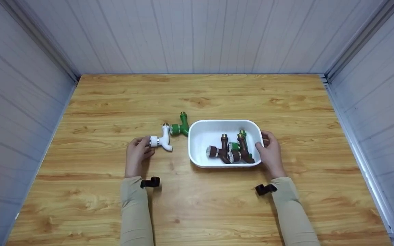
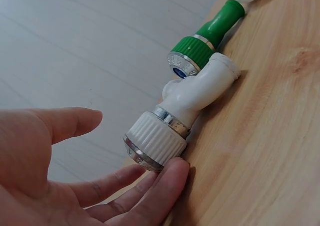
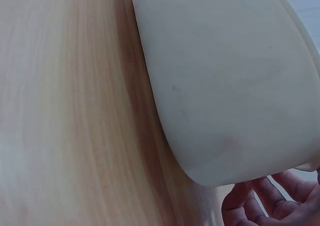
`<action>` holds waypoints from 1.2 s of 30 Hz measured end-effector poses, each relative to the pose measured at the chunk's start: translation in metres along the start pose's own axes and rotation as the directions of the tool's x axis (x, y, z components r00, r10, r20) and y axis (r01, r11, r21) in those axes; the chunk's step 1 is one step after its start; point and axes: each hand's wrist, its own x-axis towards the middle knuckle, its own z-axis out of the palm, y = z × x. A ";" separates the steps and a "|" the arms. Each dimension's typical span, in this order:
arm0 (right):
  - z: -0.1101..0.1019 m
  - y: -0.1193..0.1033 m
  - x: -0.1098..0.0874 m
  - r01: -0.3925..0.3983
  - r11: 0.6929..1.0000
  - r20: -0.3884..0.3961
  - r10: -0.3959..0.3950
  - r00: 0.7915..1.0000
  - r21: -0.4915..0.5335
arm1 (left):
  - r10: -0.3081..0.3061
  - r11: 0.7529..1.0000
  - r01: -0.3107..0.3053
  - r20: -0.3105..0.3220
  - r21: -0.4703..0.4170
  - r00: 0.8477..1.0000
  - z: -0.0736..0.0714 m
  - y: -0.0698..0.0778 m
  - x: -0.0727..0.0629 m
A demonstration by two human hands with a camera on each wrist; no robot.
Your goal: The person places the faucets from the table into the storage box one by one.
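A white tap (image 1: 164, 138) with a ribbed knob lies on the wooden table. My left hand (image 1: 138, 152) is at its knob end; in the left wrist view the fingers (image 2: 172, 181) reach under the knob while the thumb stands apart from it. My right hand (image 1: 271, 152) grips the right end of a white plastic tub (image 1: 197, 133), thumb over the rim and fingers outside. Inside the tub lie two brown taps (image 1: 223, 147) and a green tap (image 1: 234, 146), partly hidden behind one of them. The right wrist view shows mostly the tub's outer wall (image 3: 225, 85).
Another green tap (image 1: 183, 126) lies on the table between the white tap and the tub, close to the tub's left wall. Pale panelled walls (image 1: 197, 37) border the table (image 1: 197, 212) at the back and both sides.
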 end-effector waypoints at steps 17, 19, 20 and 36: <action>0.000 -0.001 -0.002 0.010 1.000 -0.014 -0.010 1.000 0.010 | 0.075 0.992 -0.076 0.014 0.102 0.997 0.005 -0.001 0.005; 0.000 -0.001 -0.002 0.005 1.000 -0.015 -0.005 1.000 0.008 | 0.095 0.989 -0.096 0.015 0.116 0.995 0.005 -0.003 0.005; 0.001 -0.001 -0.002 0.003 1.000 -0.014 -0.003 1.000 0.009 | 0.101 0.987 -0.102 0.012 0.126 0.995 0.005 -0.003 0.006; 0.001 -0.001 -0.002 -0.007 1.000 -0.011 0.007 1.000 0.021 | 0.187 0.961 -0.176 -0.035 0.215 0.982 0.009 -0.005 0.001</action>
